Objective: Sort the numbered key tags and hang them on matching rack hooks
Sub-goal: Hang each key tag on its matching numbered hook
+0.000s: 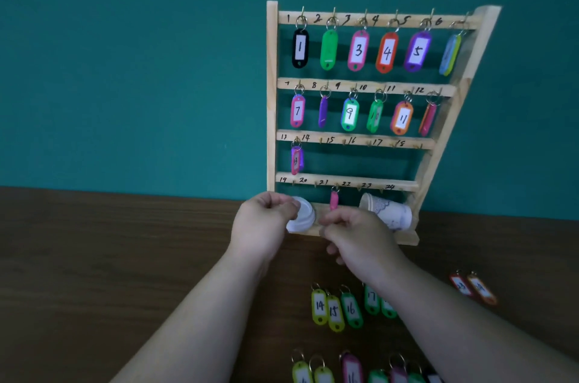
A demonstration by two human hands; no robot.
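A wooden rack [272, 100] stands against the teal wall with four numbered hook rows. Tags 1 to 12 fill the top two rows, and tag 13 [296, 160] hangs alone in the third. A pink tag [334, 199] hangs edge-on from the hook right of label 21, its number hidden. My right hand [354, 233] pinches at that tag's lower end. My left hand [261, 221] is curled shut beside a white lid [304, 216], and nothing shows between its fingers. Loose tags 14 [319, 306], 15 [334, 313], 16 [351, 310] and 17 [371, 299] lie on the table.
A paper cup [388, 210] lies on its side on the rack's base. Red and orange tags [473, 287] lie at the right of the brown table [109, 257]. Several more tags [351, 371] sit along the near edge, partly cut off.
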